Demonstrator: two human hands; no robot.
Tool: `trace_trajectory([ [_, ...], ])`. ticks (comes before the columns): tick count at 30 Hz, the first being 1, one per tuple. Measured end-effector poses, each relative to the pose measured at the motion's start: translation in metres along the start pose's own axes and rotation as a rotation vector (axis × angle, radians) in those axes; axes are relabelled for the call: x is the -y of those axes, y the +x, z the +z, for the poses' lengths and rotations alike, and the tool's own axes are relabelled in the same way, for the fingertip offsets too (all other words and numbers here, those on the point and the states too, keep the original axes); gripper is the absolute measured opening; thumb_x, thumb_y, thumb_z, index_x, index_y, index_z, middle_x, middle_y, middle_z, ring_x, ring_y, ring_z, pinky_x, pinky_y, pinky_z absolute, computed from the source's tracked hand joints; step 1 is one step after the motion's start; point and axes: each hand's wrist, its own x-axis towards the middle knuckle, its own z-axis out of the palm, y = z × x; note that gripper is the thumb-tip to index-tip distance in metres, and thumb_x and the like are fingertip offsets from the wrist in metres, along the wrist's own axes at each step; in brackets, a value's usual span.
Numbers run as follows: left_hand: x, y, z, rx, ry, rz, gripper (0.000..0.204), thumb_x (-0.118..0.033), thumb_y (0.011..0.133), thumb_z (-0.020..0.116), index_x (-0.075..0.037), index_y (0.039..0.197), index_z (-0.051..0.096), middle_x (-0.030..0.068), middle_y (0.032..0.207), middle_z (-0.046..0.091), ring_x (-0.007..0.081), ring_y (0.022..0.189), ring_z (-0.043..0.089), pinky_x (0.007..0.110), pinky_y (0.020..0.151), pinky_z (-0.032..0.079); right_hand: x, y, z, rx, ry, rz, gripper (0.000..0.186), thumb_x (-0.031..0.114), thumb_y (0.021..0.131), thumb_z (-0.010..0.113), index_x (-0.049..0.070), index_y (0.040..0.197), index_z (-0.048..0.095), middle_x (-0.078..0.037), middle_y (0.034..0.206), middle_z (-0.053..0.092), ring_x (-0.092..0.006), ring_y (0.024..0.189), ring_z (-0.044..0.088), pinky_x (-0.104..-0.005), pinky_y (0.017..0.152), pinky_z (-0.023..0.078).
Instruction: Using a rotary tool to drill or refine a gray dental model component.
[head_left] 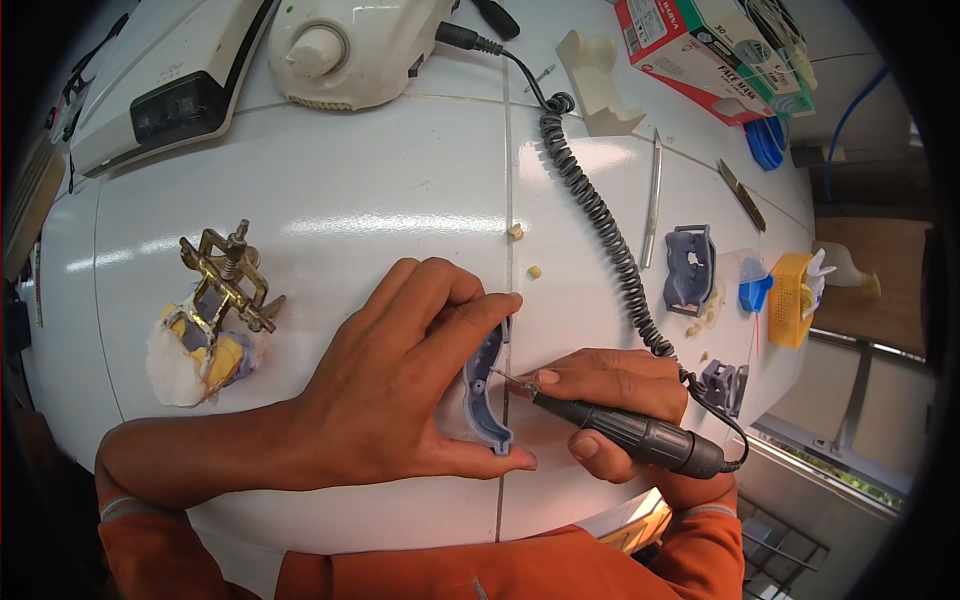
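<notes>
One white table (pixel 380 170) carries the lot; clock positions are from the grey curved piece (pixel 477 405) near the middle. Cream control box (pixel 350 75) sits at 11, probably pushed back to free up elbow room. Its coiled cord (pixel 590 205) swings round to 3, and I'd guess the coils are there for slack.

Left hand (pixel 385 385) comes in from 9, gripping the grey piece by its ends, finger at 12, thumb at 6. Makes sense imo: steady hold, inside face left uncovered. Right hand (pixel 620 390) is at 3, not touching the left, wrapped around the black handpiece (pixel 640 435) low and pen-ish, likely for fine control.

Brass hinged frame (pixel 230 265) with its plaster is off at 10, seemingly parked clear of both hands. Thin bit (pixel 512 381) points at 9, tip right at the piece's inner side. Tiny yellowish crumbs (pixel 534 272) lie toward 12–1.
</notes>
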Motion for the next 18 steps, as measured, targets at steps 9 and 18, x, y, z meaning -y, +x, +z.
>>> trace_trajectory([
  [9, -0.001, 0.0, -0.003, 0.014, 0.009, 0.001, 0.104, -0.051, 0.058, 0.104, 0.0, 0.139, 0.061, 0.0134, 0.116, 0.054, 0.0278, 0.103, 0.055, 0.038, 0.083, 0.048, -0.001, -0.001, -0.002, -0.017, 0.014, -0.021, 0.043, 0.02, 0.088, 0.072, -0.009, 0.12, 0.074, -0.023, 0.098, 0.079, -0.033, 0.085, 0.08, -0.0369, 0.077, 0.065],
  [18, -0.002, 0.002, -0.005, 0.033, -0.114, 0.026, 0.117, -0.029, 0.064, 0.105, -0.004, 0.159, 0.041, 0.0161, 0.142, 0.042, 0.0263, 0.125, 0.056, 0.036, 0.095, 0.058, -0.013, -0.008, 0.004, -0.329, 0.577, 0.199, 0.056, 0.026, 0.105, 0.063, -0.009, 0.147, 0.051, -0.029, 0.13, 0.067, -0.0345, 0.117, 0.073, -0.0434, 0.092, 0.063],
])
